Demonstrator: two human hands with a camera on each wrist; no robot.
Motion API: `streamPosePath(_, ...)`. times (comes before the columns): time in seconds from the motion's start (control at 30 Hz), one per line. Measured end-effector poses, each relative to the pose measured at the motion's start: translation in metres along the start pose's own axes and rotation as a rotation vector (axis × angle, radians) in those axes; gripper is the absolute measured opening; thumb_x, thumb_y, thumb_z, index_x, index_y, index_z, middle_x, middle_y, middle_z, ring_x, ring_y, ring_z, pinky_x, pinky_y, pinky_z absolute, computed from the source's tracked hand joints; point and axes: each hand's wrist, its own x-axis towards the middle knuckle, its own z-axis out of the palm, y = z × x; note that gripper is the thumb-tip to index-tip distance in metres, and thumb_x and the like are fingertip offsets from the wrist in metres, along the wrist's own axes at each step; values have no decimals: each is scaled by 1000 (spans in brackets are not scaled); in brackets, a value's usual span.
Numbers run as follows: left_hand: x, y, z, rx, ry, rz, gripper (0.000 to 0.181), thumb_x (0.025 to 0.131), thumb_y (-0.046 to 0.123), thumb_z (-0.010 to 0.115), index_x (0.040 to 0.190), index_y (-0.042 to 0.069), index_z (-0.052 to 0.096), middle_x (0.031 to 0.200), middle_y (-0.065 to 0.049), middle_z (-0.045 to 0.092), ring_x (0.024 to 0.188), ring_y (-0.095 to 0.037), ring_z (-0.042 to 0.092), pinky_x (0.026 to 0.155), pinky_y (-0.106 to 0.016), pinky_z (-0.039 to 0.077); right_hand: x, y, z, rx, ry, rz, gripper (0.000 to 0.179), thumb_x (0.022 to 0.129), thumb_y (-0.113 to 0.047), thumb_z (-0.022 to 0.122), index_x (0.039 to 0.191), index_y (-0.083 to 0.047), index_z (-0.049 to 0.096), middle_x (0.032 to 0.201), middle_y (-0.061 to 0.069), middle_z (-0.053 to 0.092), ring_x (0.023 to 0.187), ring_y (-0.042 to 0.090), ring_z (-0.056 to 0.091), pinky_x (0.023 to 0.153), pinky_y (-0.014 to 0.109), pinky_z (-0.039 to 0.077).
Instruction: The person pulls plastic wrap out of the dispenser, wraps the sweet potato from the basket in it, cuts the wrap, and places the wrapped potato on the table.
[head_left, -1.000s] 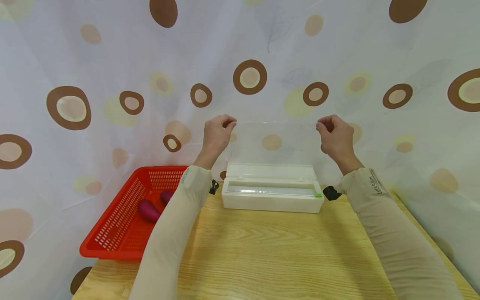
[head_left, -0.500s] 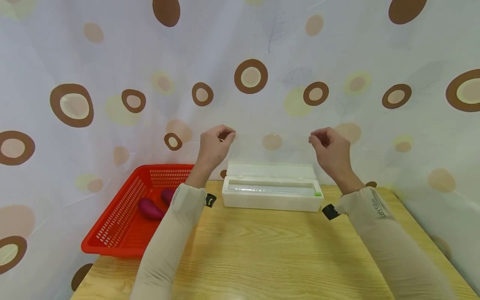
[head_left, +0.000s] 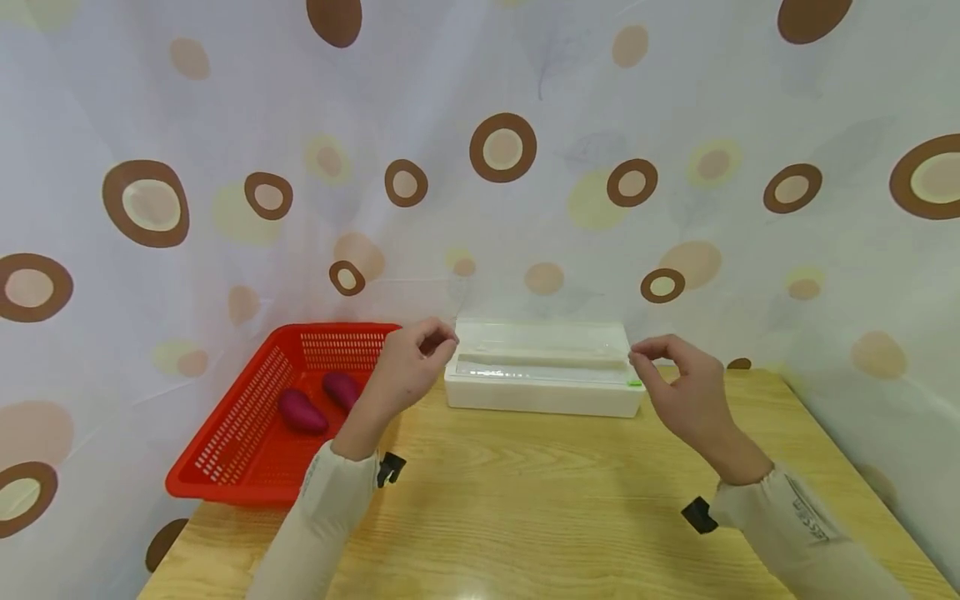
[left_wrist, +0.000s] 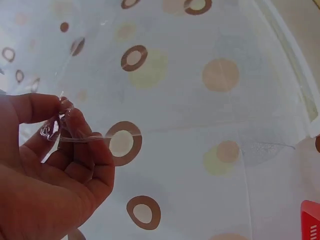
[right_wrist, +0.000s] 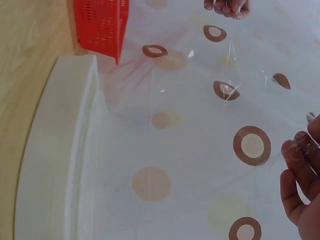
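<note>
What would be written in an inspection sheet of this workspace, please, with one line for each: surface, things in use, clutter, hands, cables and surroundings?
Surface: wood-grain table.
Things in use: clear film between the hands; white box at the back of the table, its lid raised.
Clutter: nothing seen apart from a red basket at the left, holding two purple, eggplant-like pieces.
Hands: left hand and right hand each pinch the film between thumb and fingers.
Cables: nothing seen.
Surroundings: pale sheet with brown, beige and yellowish spots behind the table.
</note>
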Motion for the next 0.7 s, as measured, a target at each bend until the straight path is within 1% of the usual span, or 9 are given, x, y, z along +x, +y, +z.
streamPosePath(0.1, -18, -5, 1, 32, -67, 11, 9, 91, 9, 57, 86, 11, 65, 81, -1, 61, 76, -16, 55, 71, -31, 49, -20, -2, -6, 10, -24, -77, 18, 76, 9, 69, 88, -5, 68, 79, 6, 66, 78, 5, 60, 78, 14, 42)
streamPosePath(0.17, -29, -8, 1, 45, -126, 31, 10, 91, 8, 58, 85, 13, 64, 80, 1, 61, 76, -14, 56, 71, -30, 49, -33, -3, -10, 21, -46, -94, 21, 74, 11, 69, 87, -6, 68, 79, 4, 66, 76, 7, 61, 78, 13, 43)
streamPosePath(0.23, -38, -12, 1, 49, -200, 60, 11, 90, 6, 59, 84, 13, 64, 79, 3, 61, 75, -12, 56, 71, -30, 50, -46, -3, -11, 36, -58, -111, 25, 72, 13, 68, 86, -7, 67, 79, 1, 66, 74, 6, 61, 76, 13, 44)
streamPosePath(0.3, -46, -17, 1, 56, -288, 88, 12, 89, 5, 59, 83, 15, 63, 79, 6, 60, 75, -10, 56, 71, -29, 50, -61, -3, -11, 71, -80, -128, 25, 72, 14, 67, 86, -8, 67, 79, -1, 65, 73, 6, 61, 74, 13, 45)
streamPosePath(0.4, -55, -26, 3, 48, -426, 132, 15, 88, 2, 59, 82, 15, 63, 77, 9, 58, 73, -8, 54, 70, -27, 49, -83, -1, -8, 127, -127, -172, 31, 70, 15, 67, 87, -11, 65, 80, -4, 64, 72, 6, 60, 69, 15, 46)
streamPosePath(0.47, -59, -32, 6, 49, -509, 159, 15, 87, 1, 59, 81, 14, 63, 76, 10, 57, 71, -7, 52, 67, -25, 48, -97, 0, -8, 150, -195, -162, 36, 70, 16, 67, 89, -14, 64, 82, -7, 63, 73, 5, 58, 68, 15, 46)
streamPosePath(0.53, -63, -37, 10, 47, -588, 166, 15, 87, 1, 58, 80, 14, 62, 74, 11, 56, 69, -6, 50, 65, -23, 48, -109, 3, -8, 159, -268, -144, 43, 68, 18, 68, 91, -18, 62, 84, -10, 61, 74, 4, 57, 68, 15, 45)
streamPosePath(0.63, -67, -43, 18, 67, -694, 153, 16, 88, 2, 58, 78, 14, 62, 72, 13, 54, 67, -3, 48, 63, -21, 46, -125, 8, -8, 189, -380, -121, 47, 70, 18, 69, 94, -21, 60, 86, -12, 59, 74, 3, 56, 67, 14, 45)
streamPosePath(0.7, -70, -47, 25, 87, -759, 139, 16, 88, 3, 58, 77, 15, 62, 71, 13, 52, 66, -2, 46, 62, -19, 44, -134, 14, -8, 233, -451, -126, 47, 71, 18, 68, 96, -21, 59, 87, -13, 59, 73, 2, 56, 65, 15, 46)
